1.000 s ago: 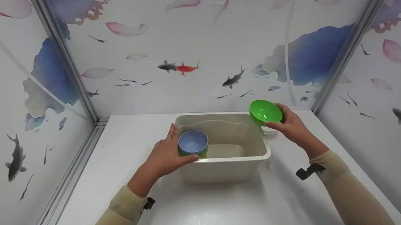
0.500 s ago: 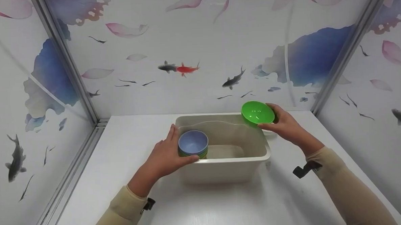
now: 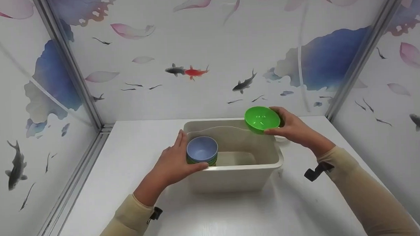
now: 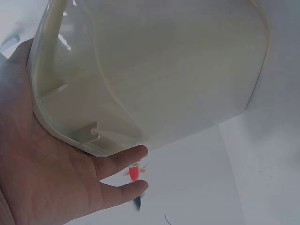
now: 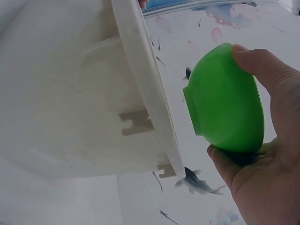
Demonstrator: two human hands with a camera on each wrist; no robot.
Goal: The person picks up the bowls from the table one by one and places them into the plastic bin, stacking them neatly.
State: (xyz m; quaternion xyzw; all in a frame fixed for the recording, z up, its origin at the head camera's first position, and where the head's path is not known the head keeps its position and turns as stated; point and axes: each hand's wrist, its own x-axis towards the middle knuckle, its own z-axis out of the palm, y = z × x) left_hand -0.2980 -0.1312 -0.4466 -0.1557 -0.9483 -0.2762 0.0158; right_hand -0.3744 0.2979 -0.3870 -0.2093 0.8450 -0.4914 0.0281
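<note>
My right hand [image 3: 293,126] pinches a bright green bowl [image 3: 261,118] by its side, thumb and fingers at the rim, over the back right corner of a beige plastic bin [image 3: 234,179]. The right wrist view shows the bowl's outer wall and foot [image 5: 225,101] beside the bin rim. My left hand [image 3: 173,164] rests against the bin's left end with its fingers straight, thumb along the front rim. Inside the bin at the left stands a stack of bowls, a blue bowl [image 3: 202,149] on top and green ones showing below.
A white rounded thing [image 3: 281,139] sits on the table just right of the bin, partly hidden by the right hand. The white table [image 3: 143,135] is enclosed by printed panels [image 3: 206,43] at the back and both sides, with metal posts at the corners.
My right hand has carried the green bowl leftward, from beside the bin to over its back right corner. The left hand and the stacked bowls have stayed put.
</note>
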